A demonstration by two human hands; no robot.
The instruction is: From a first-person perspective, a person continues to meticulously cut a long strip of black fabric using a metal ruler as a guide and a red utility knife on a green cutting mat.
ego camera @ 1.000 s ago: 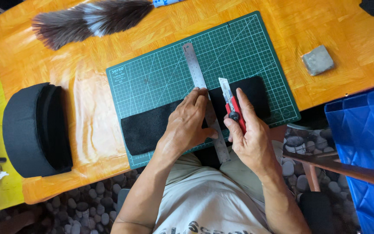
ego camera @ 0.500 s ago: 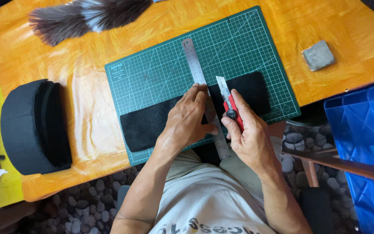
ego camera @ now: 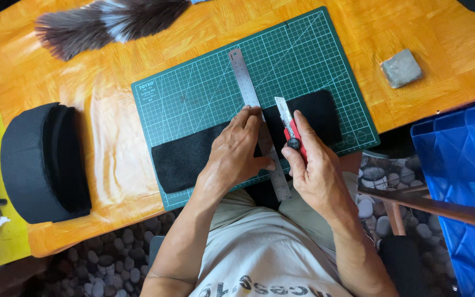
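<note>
My right hand (ego camera: 315, 168) has its grip closed round a red utility knife (ego camera: 291, 132), blade against the steel ruler (ego camera: 251, 93). My left hand (ego camera: 236, 154) lies flat, pinning that ruler across black felt (ego camera: 185, 159) on the green cutting mat (ego camera: 298, 60), on the orange worktop (ego camera: 105, 137).

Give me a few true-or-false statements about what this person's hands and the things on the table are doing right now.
1. The left hand presses a metal ruler onto black fabric. True.
2. The right hand holds scissors. False: it grips a red utility knife, its blade beside the ruler.
3. The fabric lies on a green cutting mat. True.
4. The feather duster rests on the mat. False: it lies on the orange table, beyond the mat's far edge.
5. A small grey block sits on the table, right of the mat. True.
</note>
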